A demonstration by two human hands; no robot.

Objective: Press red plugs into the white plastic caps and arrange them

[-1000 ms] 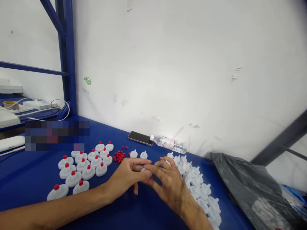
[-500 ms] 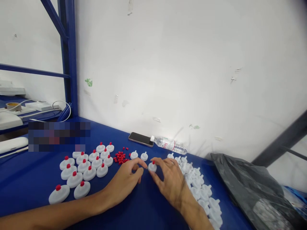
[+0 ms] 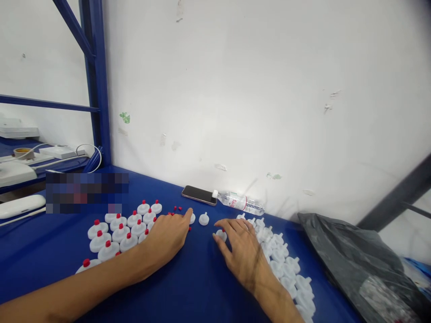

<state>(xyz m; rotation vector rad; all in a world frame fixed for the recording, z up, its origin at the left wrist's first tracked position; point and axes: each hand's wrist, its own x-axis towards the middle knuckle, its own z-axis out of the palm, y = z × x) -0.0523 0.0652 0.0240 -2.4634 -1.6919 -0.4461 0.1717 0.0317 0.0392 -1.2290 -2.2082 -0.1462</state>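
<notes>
My right hand (image 3: 240, 251) curls around a small white disc-shaped piece (image 3: 220, 235) with a red cap, which sits between the thumb and fingers. Much of that piece is covered by the hand. My left hand (image 3: 170, 237) is over the pile of small red caps (image 3: 171, 214), back of the hand up. Most of its fingers are hidden, so what they hold does not show. Just beyond it, one white nozzled piece (image 3: 204, 219) stands uncapped, and another (image 3: 192, 218) is partly covered by the left hand.
Several red-capped white pieces (image 3: 100, 242) stand in rows at left, partly behind my left forearm. Uncapped white pieces (image 3: 278, 255) crowd the right side. A phone (image 3: 199, 195) and a water bottle (image 3: 239, 202) lie by the wall. A dark plastic bag (image 3: 357, 260) lies far right.
My left hand has moved left, away from the capped piece and over the red caps. The capped piece now sits deeper inside my right hand, slightly farther right.
</notes>
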